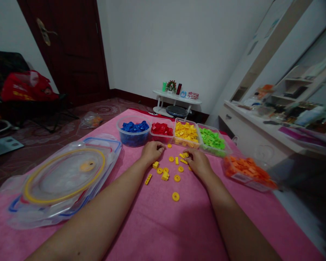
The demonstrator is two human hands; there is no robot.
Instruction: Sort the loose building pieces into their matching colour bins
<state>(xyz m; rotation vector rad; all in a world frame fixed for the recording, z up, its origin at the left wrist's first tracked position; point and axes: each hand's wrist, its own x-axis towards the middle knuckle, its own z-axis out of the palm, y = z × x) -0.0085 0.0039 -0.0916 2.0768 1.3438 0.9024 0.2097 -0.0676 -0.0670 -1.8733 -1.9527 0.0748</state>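
Note:
Several loose yellow toy bricks (165, 176) and yellow wheel-like rings (177, 178) lie scattered on the pink cloth (157, 224) between my arms. My left hand (151, 152) rests just in front of the blue and red containers, its fingers curled in; anything inside them is hidden. On the other side, my right hand (199, 161) has its fingertips closed at a small yellow brick (184, 161), with another yellow brick (183, 155) beside it. A long thin yellow piece (148, 179) lies nearer to me, by my left forearm.
Containers of blue pieces (135, 127), red pieces (162, 129), yellow pieces (187, 131) and green pieces (212, 138) stand in a row behind my hands. A box of orange pieces (248, 170) is at right. Stacked clear lids (65, 175) lie at left.

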